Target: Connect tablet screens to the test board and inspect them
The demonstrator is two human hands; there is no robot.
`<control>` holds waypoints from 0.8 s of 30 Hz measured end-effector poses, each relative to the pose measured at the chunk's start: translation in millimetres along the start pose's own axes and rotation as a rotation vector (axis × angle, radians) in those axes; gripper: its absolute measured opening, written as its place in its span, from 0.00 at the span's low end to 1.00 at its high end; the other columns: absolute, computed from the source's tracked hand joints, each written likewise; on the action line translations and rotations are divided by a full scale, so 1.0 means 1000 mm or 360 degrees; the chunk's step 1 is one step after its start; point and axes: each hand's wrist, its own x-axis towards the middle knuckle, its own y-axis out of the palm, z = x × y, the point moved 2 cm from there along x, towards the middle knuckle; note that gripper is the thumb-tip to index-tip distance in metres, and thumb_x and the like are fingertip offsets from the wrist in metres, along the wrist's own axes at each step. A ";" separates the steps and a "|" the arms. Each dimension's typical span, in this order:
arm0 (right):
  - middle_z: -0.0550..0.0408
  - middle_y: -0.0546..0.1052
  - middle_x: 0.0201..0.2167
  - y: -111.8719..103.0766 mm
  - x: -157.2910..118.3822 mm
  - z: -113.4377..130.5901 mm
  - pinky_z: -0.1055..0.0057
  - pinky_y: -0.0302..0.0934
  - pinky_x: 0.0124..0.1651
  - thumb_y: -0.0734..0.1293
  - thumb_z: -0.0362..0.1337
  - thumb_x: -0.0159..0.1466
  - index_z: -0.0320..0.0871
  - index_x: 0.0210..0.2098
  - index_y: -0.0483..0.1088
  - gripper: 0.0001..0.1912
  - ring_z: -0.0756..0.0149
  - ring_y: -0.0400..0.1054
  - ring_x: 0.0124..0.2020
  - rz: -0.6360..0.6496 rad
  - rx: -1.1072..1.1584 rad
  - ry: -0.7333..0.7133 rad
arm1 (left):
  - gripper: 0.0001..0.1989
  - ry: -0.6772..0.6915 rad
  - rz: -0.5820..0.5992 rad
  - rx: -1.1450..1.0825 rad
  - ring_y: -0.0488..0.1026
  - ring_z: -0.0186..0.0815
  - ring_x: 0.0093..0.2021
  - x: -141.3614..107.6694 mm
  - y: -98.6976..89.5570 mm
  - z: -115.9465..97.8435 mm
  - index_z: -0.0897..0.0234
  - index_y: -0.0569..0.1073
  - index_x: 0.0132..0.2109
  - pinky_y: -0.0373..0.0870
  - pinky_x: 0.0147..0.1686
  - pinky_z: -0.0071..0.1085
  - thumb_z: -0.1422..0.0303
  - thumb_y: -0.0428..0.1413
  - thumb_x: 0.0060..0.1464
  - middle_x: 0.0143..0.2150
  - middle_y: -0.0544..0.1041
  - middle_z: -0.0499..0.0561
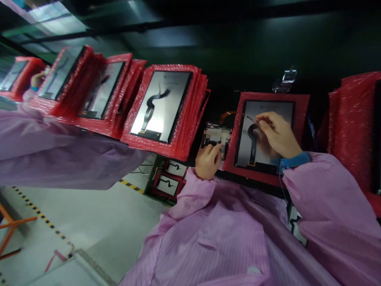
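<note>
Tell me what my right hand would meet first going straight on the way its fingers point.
Your right hand points leftward, so probably the thin cable end just ahead, over the panel's upper left. Depth is unclear; the hand may already be touching it.

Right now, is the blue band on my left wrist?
No, the blue band sits between your right hand and the pink sleeve on that arm.

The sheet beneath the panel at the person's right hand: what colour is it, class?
The sheet is red; it shows best in the head view.
</note>
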 end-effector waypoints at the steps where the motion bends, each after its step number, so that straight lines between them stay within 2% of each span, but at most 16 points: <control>1: 0.51 0.76 0.42 0.000 0.000 0.000 0.56 0.65 0.51 0.60 0.40 0.67 0.46 0.43 0.72 0.10 0.58 0.70 0.47 -0.0006 -0.0009 -0.0005 | 0.15 0.0017 -0.0004 -0.0004 0.68 0.34 0.32 0.000 0.000 0.000 0.63 0.77 0.49 0.61 0.35 0.32 0.71 0.46 0.65 0.31 0.72 0.50; 6: 0.52 0.77 0.41 0.001 -0.002 0.000 0.55 0.63 0.53 0.60 0.39 0.66 0.46 0.43 0.72 0.11 0.58 0.69 0.46 -0.0049 -0.0014 0.0025 | 0.16 0.0173 -0.0101 0.0036 0.66 0.33 0.30 -0.001 0.001 0.000 0.63 0.78 0.50 0.60 0.33 0.31 0.73 0.46 0.65 0.29 0.69 0.49; 10: 0.51 0.76 0.41 0.002 -0.001 -0.001 0.55 0.64 0.51 0.60 0.39 0.66 0.46 0.43 0.73 0.11 0.58 0.69 0.45 -0.0052 -0.0040 0.0038 | 0.18 0.0352 -0.0079 0.0115 0.65 0.31 0.29 -0.002 0.001 -0.002 0.60 0.77 0.53 0.59 0.32 0.30 0.73 0.46 0.65 0.28 0.68 0.48; 17: 0.51 0.76 0.41 0.003 0.000 -0.001 0.54 0.63 0.52 0.60 0.38 0.64 0.46 0.42 0.72 0.11 0.57 0.69 0.46 -0.0050 -0.0043 0.0017 | 0.18 0.0601 -0.0156 0.0116 0.64 0.30 0.27 0.002 -0.006 -0.007 0.62 0.77 0.51 0.60 0.29 0.29 0.73 0.44 0.67 0.28 0.67 0.48; 24: 0.51 0.76 0.40 0.003 0.001 -0.002 0.53 0.62 0.53 0.60 0.37 0.64 0.46 0.41 0.72 0.10 0.58 0.69 0.44 -0.0037 -0.0033 -0.0022 | 0.17 0.0542 -0.0185 0.0198 0.66 0.31 0.28 0.003 -0.006 -0.009 0.63 0.77 0.51 0.61 0.29 0.30 0.73 0.44 0.67 0.27 0.68 0.48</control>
